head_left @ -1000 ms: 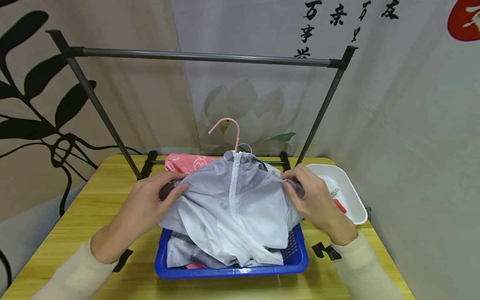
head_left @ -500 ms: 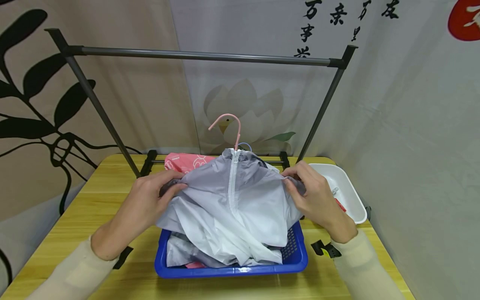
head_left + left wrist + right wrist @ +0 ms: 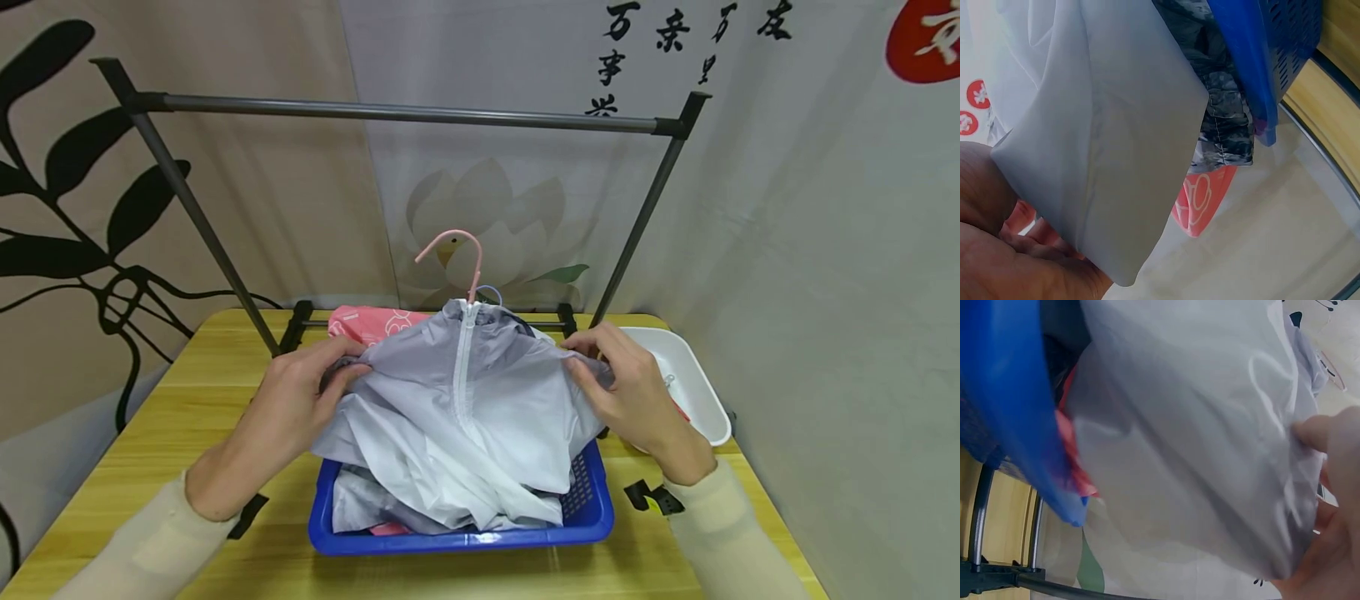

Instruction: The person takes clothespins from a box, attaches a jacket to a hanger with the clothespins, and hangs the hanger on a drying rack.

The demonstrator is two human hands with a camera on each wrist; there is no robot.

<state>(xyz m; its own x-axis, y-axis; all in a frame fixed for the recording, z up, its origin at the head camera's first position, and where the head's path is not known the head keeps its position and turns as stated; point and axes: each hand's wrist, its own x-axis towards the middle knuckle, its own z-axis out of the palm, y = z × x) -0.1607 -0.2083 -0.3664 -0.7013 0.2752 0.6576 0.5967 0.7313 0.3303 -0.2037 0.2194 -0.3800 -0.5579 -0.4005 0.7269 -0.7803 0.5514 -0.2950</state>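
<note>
A grey and white zip-front jacket [image 3: 420, 417] hangs on a pink hanger [image 3: 478, 258], whose hook rises out of the collar. My left hand [image 3: 288, 408] pinches the jacket at its left shoulder, thumb in front and fingers behind. At the opposite shoulder, my right hand [image 3: 626, 392] pinches the cloth the same way. The jacket's lower part drapes over the blue basket [image 3: 465, 546]. In the left wrist view the pale cloth [image 3: 1129, 137] spreads out from the left hand; in the right wrist view the right thumb presses on the jacket [image 3: 1210, 444].
More clothes lie in the basket, including a grey patterned garment [image 3: 1225, 119] and pink cloth [image 3: 375, 325]. A dark metal rack [image 3: 405, 112] stands behind on the wooden table [image 3: 187, 400]. A white tray [image 3: 701, 392] with small items sits at the right.
Both hands have lifted the jacket's shoulders slightly, and the hanger hook stands a little higher than a second ago. The hold on each shoulder stays the same.
</note>
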